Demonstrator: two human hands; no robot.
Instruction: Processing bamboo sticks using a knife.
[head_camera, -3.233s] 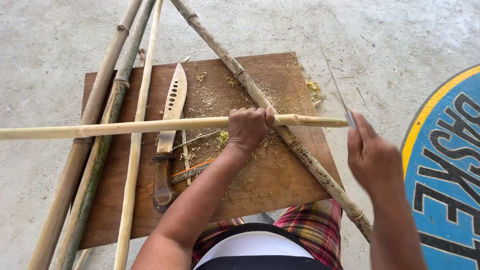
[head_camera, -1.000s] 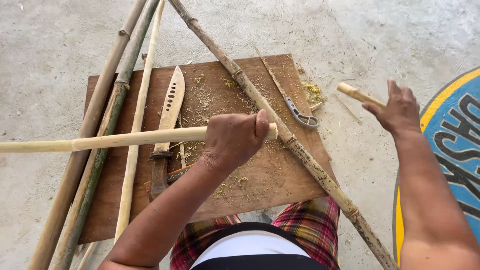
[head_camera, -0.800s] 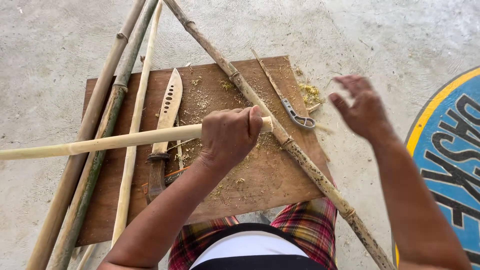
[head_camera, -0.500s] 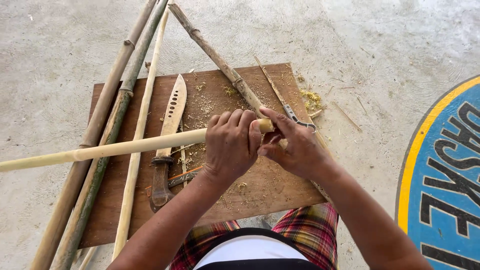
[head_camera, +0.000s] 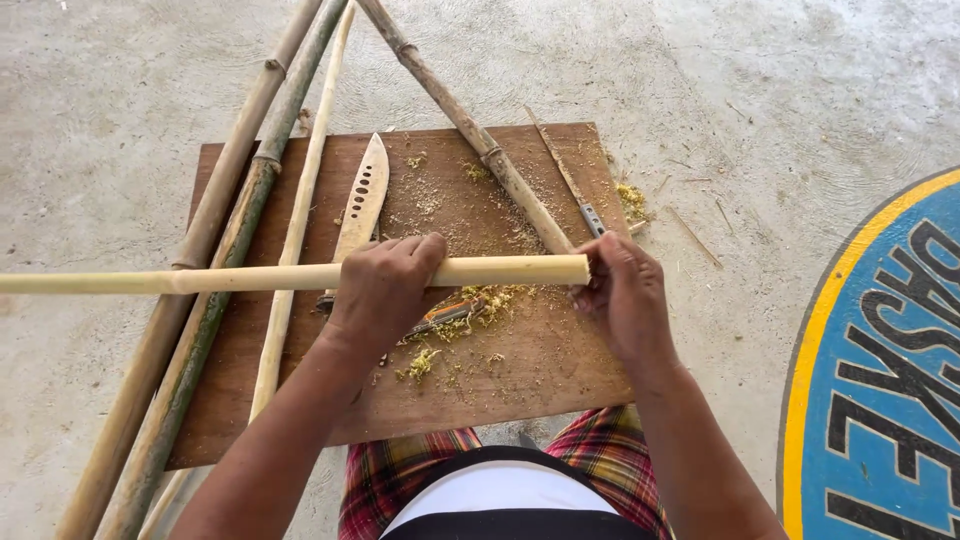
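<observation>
above the board (head_camera: 560, 370), pale bamboo pole (head_camera: 250, 277) across left grip (head_camera: 385, 290), right grip (head_camera: 625, 295) at its end

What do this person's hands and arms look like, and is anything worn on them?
Both arms are bare to the frame edge: no sleeves, gloves, watch or rings visible on the left hand or right hand. Below are a white top and red plaid cloth.

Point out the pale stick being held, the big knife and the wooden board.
pale stick (head_camera: 500, 270), head view, shaft near cut end
big knife (head_camera: 362, 195), head view, perforated blade
wooden board (head_camera: 540, 360), head view, bare front part
</observation>
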